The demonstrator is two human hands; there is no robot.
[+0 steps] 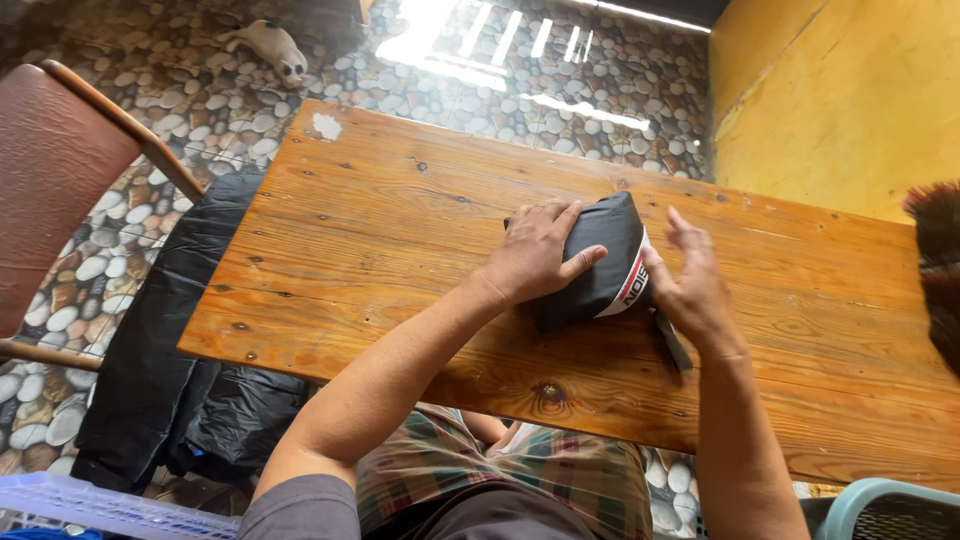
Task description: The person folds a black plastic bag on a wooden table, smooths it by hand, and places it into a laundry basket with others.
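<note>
A folded black cloth bundle with a white band (605, 250) lies near the middle of a wooden table (380, 230). My left hand (535, 252) lies flat on the bundle's left side, fingers spread over its top. My right hand (690, 285) presses against its right side, fingers pointing up and away. Under my right wrist a thin dark strip (675, 342) sticks out from the bundle onto the wood.
A brown chair (50, 170) stands at the left. Black cloth (160, 360) is heaped on the pebble-pattern floor beside the table. A small pale animal (270, 45) lies far back. A dark brush (940, 270) pokes in at right; basket rims (100, 505) sit near me.
</note>
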